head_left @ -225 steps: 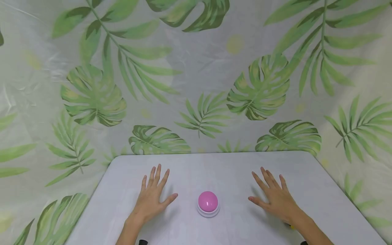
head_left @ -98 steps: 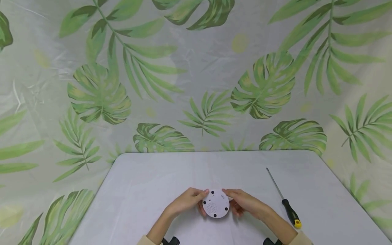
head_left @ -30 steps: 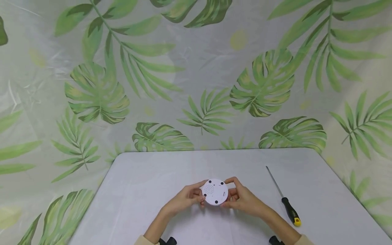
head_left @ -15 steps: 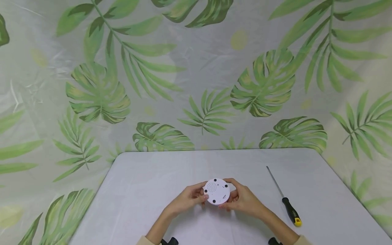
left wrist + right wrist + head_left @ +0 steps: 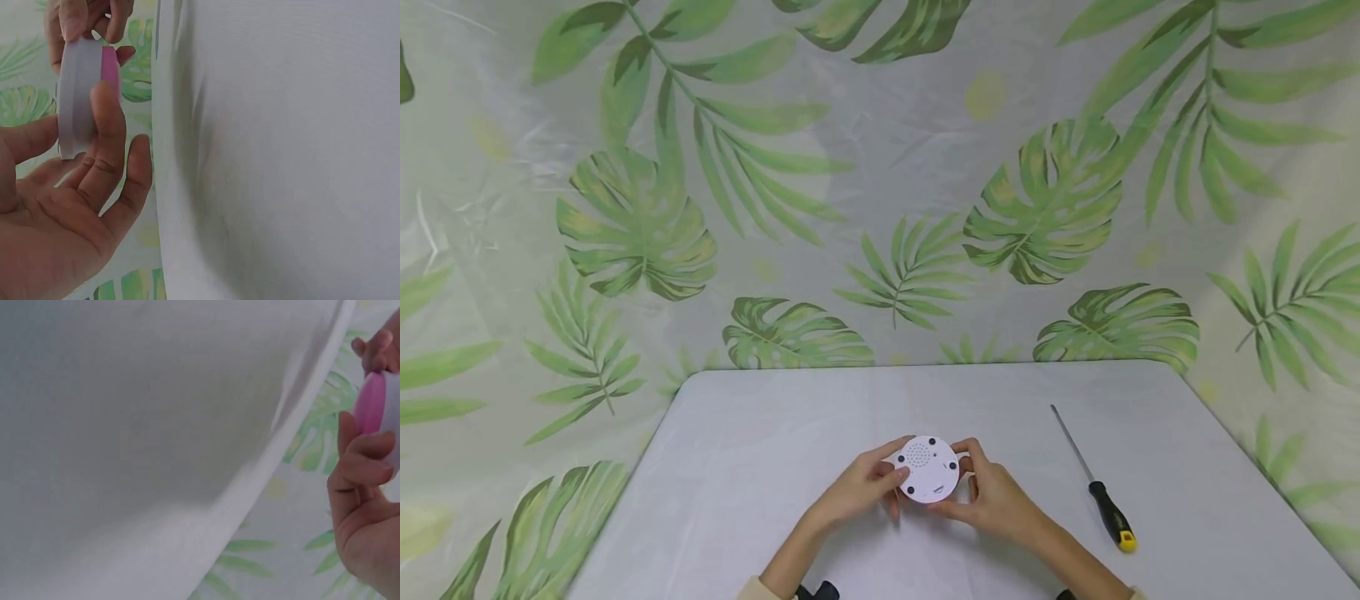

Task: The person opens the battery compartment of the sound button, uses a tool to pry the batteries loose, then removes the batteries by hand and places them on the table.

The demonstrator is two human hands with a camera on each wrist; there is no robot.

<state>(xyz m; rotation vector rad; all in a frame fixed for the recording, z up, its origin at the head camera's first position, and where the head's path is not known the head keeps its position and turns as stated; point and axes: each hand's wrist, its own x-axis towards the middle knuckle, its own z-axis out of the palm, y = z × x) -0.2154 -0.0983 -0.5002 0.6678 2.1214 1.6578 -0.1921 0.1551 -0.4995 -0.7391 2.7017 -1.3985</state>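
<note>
A round push button (image 5: 934,477) is held up over the table, its white underside turned toward the head camera. That underside shows speaker holes, several black dots and a small slot. My left hand (image 5: 856,490) pinches the left edge, thumb on the underside and fingers behind. On the opposite edge my right hand (image 5: 998,500) grips it between thumb and curled fingers. The left wrist view shows the white body of the button (image 5: 78,100) edge-on with its pink dome facing away. In the right wrist view the pink dome of the button (image 5: 371,403) appears beside my right fingers.
A screwdriver (image 5: 1103,502) with a black and yellow handle lies on the white table (image 5: 775,417), right of my hands, its tip pointing to the back. Behind the table hangs a leaf-patterned sheet (image 5: 880,167).
Earlier the button stood dome-up on the table between two spread hands. Both hands then lifted it and turned its underside up. Over the last second it has rotated slightly between the fingers.
</note>
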